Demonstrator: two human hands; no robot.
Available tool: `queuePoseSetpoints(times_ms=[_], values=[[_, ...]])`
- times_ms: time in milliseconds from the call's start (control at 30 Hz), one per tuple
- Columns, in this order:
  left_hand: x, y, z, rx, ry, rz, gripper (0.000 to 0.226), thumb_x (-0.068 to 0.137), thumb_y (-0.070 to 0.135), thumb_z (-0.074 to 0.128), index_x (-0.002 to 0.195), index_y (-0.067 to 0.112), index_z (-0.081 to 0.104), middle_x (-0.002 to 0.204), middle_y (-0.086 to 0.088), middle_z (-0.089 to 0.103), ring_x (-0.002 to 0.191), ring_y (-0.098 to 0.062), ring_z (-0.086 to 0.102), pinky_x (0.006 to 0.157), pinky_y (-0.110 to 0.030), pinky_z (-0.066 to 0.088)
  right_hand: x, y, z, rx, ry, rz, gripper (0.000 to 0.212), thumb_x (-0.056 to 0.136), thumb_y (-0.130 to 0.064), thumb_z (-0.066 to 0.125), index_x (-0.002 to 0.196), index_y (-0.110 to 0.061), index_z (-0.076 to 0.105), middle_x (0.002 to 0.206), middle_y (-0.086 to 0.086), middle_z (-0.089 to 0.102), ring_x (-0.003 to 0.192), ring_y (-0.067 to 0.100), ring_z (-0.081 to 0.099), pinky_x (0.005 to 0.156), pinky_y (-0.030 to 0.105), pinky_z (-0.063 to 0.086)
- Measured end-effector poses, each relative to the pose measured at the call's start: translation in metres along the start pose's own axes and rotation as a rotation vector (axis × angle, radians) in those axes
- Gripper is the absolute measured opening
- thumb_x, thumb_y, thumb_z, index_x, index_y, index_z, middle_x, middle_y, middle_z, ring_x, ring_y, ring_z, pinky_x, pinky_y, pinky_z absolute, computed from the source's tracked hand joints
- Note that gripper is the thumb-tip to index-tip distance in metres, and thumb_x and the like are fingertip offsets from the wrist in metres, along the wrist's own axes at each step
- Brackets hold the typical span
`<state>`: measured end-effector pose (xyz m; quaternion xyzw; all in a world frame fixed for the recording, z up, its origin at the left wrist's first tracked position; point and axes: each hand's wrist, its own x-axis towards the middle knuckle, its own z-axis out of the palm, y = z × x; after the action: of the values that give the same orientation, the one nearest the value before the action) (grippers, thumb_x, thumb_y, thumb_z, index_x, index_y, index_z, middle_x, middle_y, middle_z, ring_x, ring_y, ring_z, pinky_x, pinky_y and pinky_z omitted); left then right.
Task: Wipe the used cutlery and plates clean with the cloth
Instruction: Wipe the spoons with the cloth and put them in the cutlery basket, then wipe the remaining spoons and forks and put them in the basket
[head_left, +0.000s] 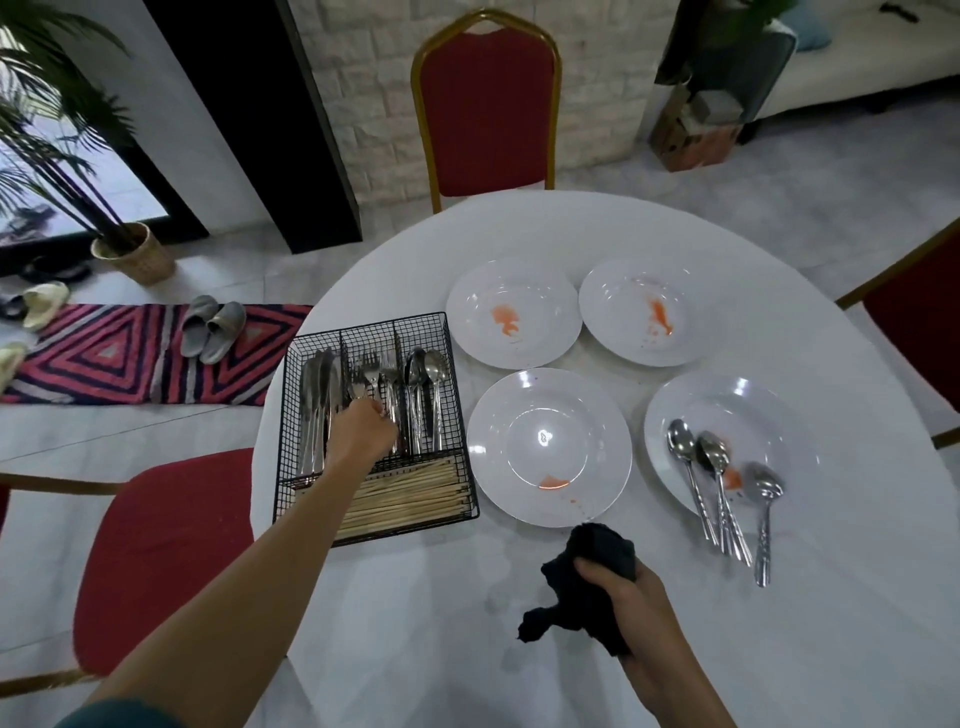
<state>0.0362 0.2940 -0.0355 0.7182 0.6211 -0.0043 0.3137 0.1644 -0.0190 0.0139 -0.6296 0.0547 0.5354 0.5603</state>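
Black cloth (597, 553) bunched in right hand (631, 613); left hand (361, 434) pinched fork (358, 388) inside wire caddy (363, 325). Risk: fork could snag mesh; dangling cloth could smear bench (415, 623).

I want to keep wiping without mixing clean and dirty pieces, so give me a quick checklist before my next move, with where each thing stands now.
1. Cloth ready: ok. The right hand grips the black cloth.
2. Left hand free: cannot tell. The left hand is in the wire basket among the forks; whether it grips one does not show.
3. Next cutlery located: ok. Three spoons lie on the near right plate.
4. Plates clean: not ok. That plate, the near left plate, the far left plate and the far right plate all show orange smears.
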Motion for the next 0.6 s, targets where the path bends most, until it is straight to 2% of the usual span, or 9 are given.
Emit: queuePoseSetpoints(times_ms=[67,100,167,300,367,433,467,533,600], values=[[-0.005,0.002,0.006,-0.058,0.02,0.005,0.034,0.089,-0.001,0.053,0.119,0.008,0.067,0.096,-0.006,0.067,0.074,-0.022,0.068,0.061,-0.031,0.054,-0.003,0.001,-0.008,0.006,0.014,-0.003,0.016,0.093,-0.001,0.061,0.109,0.001,0.065,0.096,0.021,0.077,0.075,0.026,0.074,0.052,0.026,0.05],[-0.009,0.005,0.01,-0.079,0.044,0.012,0.036,0.089,0.0,0.055,0.123,0.005,0.066,0.097,-0.006,0.068,0.076,-0.022,0.068,0.066,-0.036,0.058,-0.004,0.002,-0.013,0.013,0.023,-0.002,0.017,0.093,-0.001,0.062,0.11,0.0,0.065,0.097,0.022,0.077,0.077,0.027,0.074,0.052,0.026,0.05],[-0.021,0.012,0.02,-0.105,0.09,0.038,0.031,0.09,0.004,0.056,0.119,0.005,0.065,0.101,-0.009,0.069,0.082,-0.022,0.065,0.075,-0.039,0.059,-0.007,0.003,-0.021,0.042,0.044,-0.005,0.019,0.093,-0.001,0.062,0.111,-0.001,0.066,0.101,0.023,0.076,0.085,0.032,0.075,0.055,0.028,0.052],[-0.065,0.028,0.049,-0.073,0.19,0.119,0.036,0.091,0.012,0.06,0.128,0.011,0.061,0.133,-0.017,0.054,0.121,-0.031,0.049,0.1,-0.043,0.044,-0.013,0.007,-0.038,0.112,0.083,-0.007,0.019,0.093,0.0,0.062,0.111,-0.001,0.065,0.101,0.024,0.076,0.092,0.036,0.075,0.06,0.033,0.053],[-0.089,0.036,0.065,-0.008,0.255,0.19,0.035,0.088,0.008,0.062,0.123,0.012,0.065,0.134,-0.014,0.055,0.128,-0.033,0.044,0.105,-0.048,0.038,-0.018,0.008,-0.046,0.139,0.081,0.001,0.02,0.093,0.0,0.061,0.113,0.001,0.065,0.104,0.026,0.075,0.087,0.032,0.076,0.054,0.028,0.054],[-0.111,0.046,0.082,-0.015,0.26,0.307,0.032,0.086,0.005,0.063,0.117,0.011,0.068,0.128,-0.011,0.059,0.124,-0.031,0.047,0.104,-0.042,0.039,-0.023,0.01,-0.056,0.16,0.089,-0.002,0.02,0.094,-0.001,0.061,0.113,0.002,0.065,0.106,0.028,0.074,0.082,0.029,0.076,0.05,0.025,0.053],[-0.122,0.053,0.092,-0.057,0.224,0.381,0.028,0.087,0.004,0.063,0.114,0.011,0.068,0.123,-0.009,0.062,0.119,-0.028,0.051,0.101,-0.035,0.04,-0.026,0.011,-0.061,0.173,0.095,-0.011,0.02,0.094,-0.001,0.061,0.113,0.002,0.065,0.105,0.027,0.074,0.079,0.027,0.076,0.05,0.024,0.053],[-0.149,0.074,0.107,-0.156,0.039,0.467,0.023,0.093,0.006,0.059,0.111,0.014,0.069,0.111,0.001,0.066,0.105,-0.017,0.06,0.09,-0.021,0.041,-0.031,0.012,-0.072,0.196,0.116,-0.029,0.02,0.094,-0.003,0.062,0.113,0.002,0.065,0.098,0.022,0.076,0.079,0.024,0.076,0.057,0.027,0.054],[-0.172,0.097,0.124,-0.206,-0.198,0.468,0.022,0.096,0.009,0.054,0.106,0.017,0.071,0.099,0.009,0.068,0.089,-0.01,0.065,0.08,-0.018,0.048,-0.037,0.013,-0.083,0.216,0.142,-0.042,0.02,0.094,-0.005,0.063,0.112,0.001,0.067,0.094,0.016,0.078,0.077,0.022,0.076,0.059,0.027,0.054]])
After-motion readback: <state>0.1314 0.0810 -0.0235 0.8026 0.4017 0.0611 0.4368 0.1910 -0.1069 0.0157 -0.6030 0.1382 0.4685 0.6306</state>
